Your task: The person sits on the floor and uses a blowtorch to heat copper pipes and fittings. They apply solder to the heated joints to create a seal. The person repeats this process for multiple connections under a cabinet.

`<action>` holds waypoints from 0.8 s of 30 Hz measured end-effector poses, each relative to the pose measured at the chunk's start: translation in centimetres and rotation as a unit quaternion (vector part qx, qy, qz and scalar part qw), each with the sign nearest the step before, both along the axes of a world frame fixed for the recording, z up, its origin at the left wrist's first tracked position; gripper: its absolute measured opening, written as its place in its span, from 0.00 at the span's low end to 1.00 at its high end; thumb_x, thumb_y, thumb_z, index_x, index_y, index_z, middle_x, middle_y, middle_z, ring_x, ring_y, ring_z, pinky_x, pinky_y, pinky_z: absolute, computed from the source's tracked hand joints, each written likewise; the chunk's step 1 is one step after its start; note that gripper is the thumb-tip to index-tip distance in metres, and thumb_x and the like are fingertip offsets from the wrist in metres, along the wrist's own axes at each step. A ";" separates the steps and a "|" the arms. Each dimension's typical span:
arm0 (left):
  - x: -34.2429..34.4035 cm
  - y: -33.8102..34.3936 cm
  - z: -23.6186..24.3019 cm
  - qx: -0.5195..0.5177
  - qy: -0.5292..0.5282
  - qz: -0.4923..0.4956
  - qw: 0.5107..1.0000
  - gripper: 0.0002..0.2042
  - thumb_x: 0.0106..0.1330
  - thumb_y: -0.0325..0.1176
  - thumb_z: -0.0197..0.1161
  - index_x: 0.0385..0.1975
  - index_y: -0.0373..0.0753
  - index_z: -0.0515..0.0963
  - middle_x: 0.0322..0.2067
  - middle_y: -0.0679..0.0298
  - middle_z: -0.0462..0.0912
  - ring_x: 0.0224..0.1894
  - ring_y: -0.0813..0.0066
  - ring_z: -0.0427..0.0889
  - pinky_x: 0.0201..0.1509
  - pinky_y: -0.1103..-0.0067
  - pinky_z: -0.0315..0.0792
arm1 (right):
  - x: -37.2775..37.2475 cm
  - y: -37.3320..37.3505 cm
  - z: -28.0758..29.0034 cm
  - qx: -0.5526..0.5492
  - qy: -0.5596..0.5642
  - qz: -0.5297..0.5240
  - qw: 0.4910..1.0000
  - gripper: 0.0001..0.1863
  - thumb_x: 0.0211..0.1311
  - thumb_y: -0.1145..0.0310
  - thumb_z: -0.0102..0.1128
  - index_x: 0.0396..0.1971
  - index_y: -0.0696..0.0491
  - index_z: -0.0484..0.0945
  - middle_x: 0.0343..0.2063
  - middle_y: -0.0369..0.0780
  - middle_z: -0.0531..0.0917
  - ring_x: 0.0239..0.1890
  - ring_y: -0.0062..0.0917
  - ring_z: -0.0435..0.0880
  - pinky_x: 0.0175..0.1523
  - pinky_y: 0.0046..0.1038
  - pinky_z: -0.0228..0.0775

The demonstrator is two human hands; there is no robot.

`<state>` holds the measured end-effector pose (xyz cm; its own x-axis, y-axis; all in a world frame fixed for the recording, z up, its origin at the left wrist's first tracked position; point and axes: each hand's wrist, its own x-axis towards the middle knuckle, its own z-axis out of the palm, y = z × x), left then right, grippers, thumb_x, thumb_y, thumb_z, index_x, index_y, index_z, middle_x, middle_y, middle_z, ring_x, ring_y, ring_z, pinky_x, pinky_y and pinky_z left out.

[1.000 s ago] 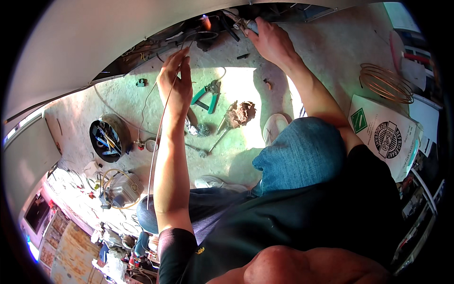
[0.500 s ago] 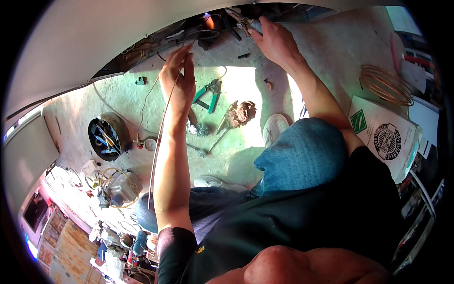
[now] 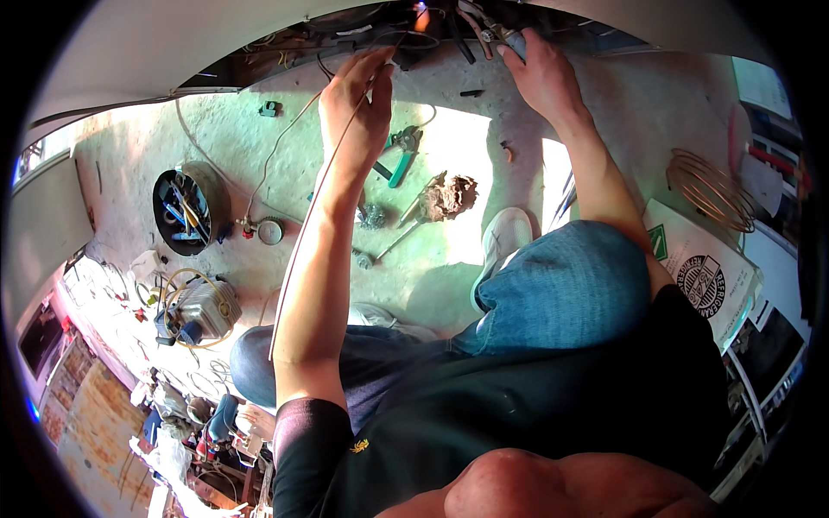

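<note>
My left hand (image 3: 354, 112) pinches a long thin rod (image 3: 300, 242), which runs back along my forearm, its upper end among dark tubing under the pale appliance panel (image 3: 173, 43). My right hand (image 3: 544, 82) is closed round the handle of a torch (image 3: 516, 43) with metal fittings, reaching up into the dark opening. A small orange flame (image 3: 421, 17) with a bluish tip glows there, left of the torch. Below my left hand lies a green-handled cutting tool (image 3: 401, 160), partly hidden, near a crumpled brown lump (image 3: 452, 197) on the concrete floor.
Left on the floor are a round tin of tools (image 3: 207, 207), a gauge (image 3: 269, 230) with hoses and a pump (image 3: 207, 311). A copper coil (image 3: 708, 186) and white carton (image 3: 699, 285) lie right. My bent knee (image 3: 561, 285) is below my right forearm.
The view has shifted, with floor objects higher in the frame. Both hands appear higher and farther right, still holding the rod and torch. The flame remains lit.
</note>
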<state>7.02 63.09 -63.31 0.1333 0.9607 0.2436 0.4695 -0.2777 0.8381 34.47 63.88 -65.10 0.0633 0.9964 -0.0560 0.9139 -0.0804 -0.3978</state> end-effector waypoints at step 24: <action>0.1 -0.2 0.2 -0.009 0.013 0.007 1.000 0.11 0.69 0.25 0.60 0.48 0.36 0.84 0.44 0.56 0.87 0.41 0.70 0.88 0.48 0.78 0.78 | -0.1 0.1 -0.3 0.011 0.000 0.007 1.000 0.20 0.69 0.55 0.60 0.38 0.59 0.74 0.32 0.55 0.85 0.38 0.51 0.85 0.42 0.48 0.77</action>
